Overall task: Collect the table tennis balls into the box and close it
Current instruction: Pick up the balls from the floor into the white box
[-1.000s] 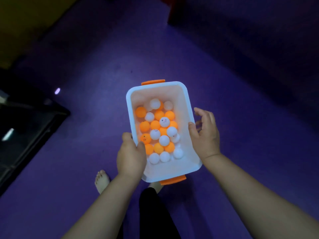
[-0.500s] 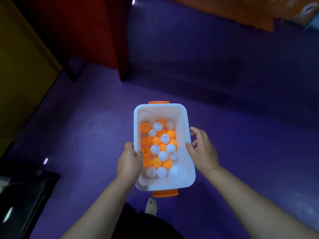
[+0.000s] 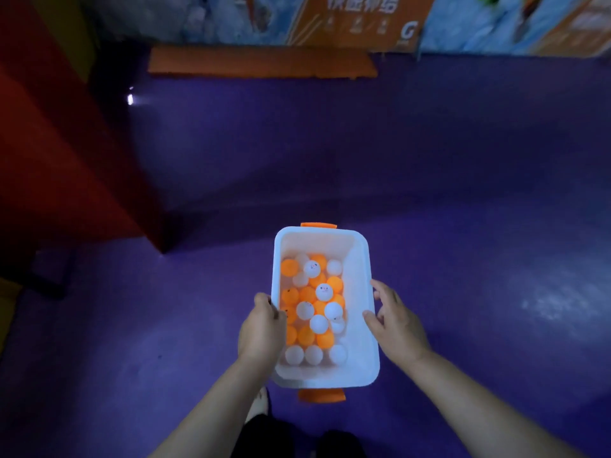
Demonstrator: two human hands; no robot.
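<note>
We hold the open box [image 3: 358, 325] of balls [image 3: 314, 310] over the purple floor [image 3: 463, 209].

Our left hand [image 3: 263, 330] grips the left rim, our right hand [image 3: 393, 322] the right rim, fingers loosely spread. Bare floor runs ahead; a red panel [image 3: 66, 166] stands left.

1. I'm looking down at two bare forearms, no sleeves reaching either wrist.
2. My left hand [image 3: 263, 330] carries no ring, watch or band that I can see.
3. My right hand [image 3: 395, 323] is just as plain: nothing on the fingers [image 3: 380, 289], nothing at the wrist.
4. Low in the view, dark trousers [image 3: 261, 434], black as far as I can tell in this dim light.
5. One bare foot [image 3: 259, 403] peeks out by the left forearm, no shoe or sock on it.
</note>
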